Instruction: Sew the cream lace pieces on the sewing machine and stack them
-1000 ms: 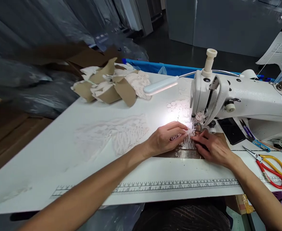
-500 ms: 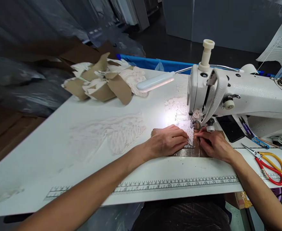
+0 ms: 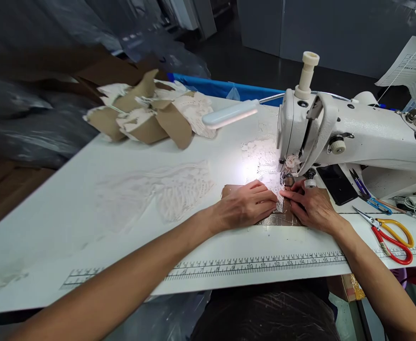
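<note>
A strip of white lace fabric [image 3: 271, 182] lies under the presser foot [image 3: 286, 179] of the white sewing machine [image 3: 335, 128]. My left hand [image 3: 252, 204] rests flat on the lace's left side, fingers stretched out over it and the brown plate [image 3: 289, 219] beneath. On the other side, my right hand [image 3: 309, 203] has its fingers curled in, and a fingertip and thumb hold the lace's right edge just in front of the foot. The fingers of that hand partly hide the edge.
Another lace piece [image 3: 179, 189] is spread at left, with bundled lace and brown card [image 3: 151, 113] behind. A lamp [image 3: 231, 114] lights the needle area. Red-and-yellow scissors [image 3: 388, 234], blue thread snips [image 3: 369, 194] and a black phone [image 3: 336, 184] lie at right. A printed ruler [image 3: 250, 265] follows the front edge.
My right hand has shifted slightly left, its fingertip now on the lace edge. The left hand keeps its place on the lace. The whole view has moved slightly.
</note>
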Available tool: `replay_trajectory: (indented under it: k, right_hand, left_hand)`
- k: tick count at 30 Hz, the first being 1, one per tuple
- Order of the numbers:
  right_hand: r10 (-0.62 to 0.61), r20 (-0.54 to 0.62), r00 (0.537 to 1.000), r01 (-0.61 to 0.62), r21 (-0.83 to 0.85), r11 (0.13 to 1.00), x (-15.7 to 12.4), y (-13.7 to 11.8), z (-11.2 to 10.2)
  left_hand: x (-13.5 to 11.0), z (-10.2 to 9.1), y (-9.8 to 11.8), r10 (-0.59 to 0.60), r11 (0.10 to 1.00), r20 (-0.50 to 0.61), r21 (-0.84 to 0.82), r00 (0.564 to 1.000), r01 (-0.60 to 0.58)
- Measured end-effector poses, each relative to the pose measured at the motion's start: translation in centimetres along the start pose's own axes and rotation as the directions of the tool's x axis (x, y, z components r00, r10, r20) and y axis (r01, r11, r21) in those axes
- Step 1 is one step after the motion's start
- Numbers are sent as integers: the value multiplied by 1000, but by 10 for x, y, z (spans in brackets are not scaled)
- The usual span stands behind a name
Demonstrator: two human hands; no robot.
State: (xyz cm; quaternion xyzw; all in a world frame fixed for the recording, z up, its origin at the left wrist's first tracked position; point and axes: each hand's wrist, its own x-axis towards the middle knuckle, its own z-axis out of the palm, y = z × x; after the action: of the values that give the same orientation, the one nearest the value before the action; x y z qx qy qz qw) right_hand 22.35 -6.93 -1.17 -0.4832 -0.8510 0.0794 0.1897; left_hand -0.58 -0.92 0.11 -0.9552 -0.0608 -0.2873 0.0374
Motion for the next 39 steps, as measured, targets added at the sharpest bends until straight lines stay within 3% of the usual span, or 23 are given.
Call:
replay_trajectory:
  k: [9,14,18,22,30,39]
  right_hand:
    - [54,-6,999,-53,88,995,-1,0,-8]
    - [118,12,993,-118,146,982,0,-2,-12]
    - [28,7,1000,-29,105,994,0,-4,-13]
    - [-43,71,997,41,28,999,0,-7,-14]
    - [6,91,996,-7,16,1000,1,-11,-13]
    - [69,109,992,-64,-54,996,5,-15,-11]
  left_hand:
    - [3,-2,3,30,998,-85,62,996,-25]
    - [3,0,2,27,998,-33,50,999,-25]
    - [3,-2,3,61,996,-48,72,997,-57]
    - [2,-6,9,33,999,24,22,999,-33]
    - [4,-12,4,-6,996,143,-87,990,19]
    - [0,-7,-4,-41,997,144,-51,989,49]
